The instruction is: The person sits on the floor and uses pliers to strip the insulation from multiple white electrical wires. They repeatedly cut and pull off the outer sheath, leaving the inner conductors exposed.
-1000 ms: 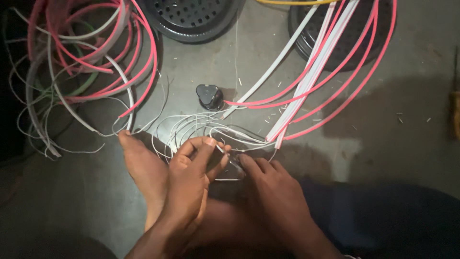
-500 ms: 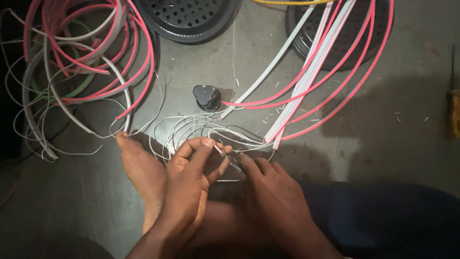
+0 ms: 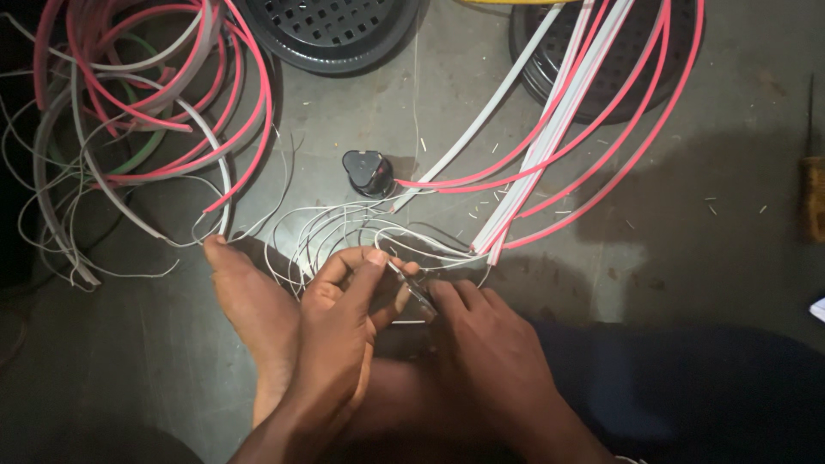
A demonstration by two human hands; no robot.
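My left hand point(image 3: 348, 322) pinches a thin white wire point(image 3: 344, 225) between thumb and fingers, low in the middle of the view. My right hand point(image 3: 485, 344) sits just right of it and grips a small metal tool point(image 3: 412, 288) whose tip meets the wire at my left fingertips. The wire loops on the grey floor point(image 3: 687, 258) in front of both hands. My bare foot point(image 3: 249, 301) rests left of my left hand, its toes near the wire ends.
A tangle of pink, white and green cables point(image 3: 137, 112) lies at the upper left. Flat white and pink cables point(image 3: 559, 129) sweep from the top right. A small black cap point(image 3: 368, 170) stands between them. Two black perforated round lids point(image 3: 331, 30) sit along the top edge.
Both hands stay pinched at the same spot on the wire. The view has drifted slightly, so the floor items sit a little lower left.
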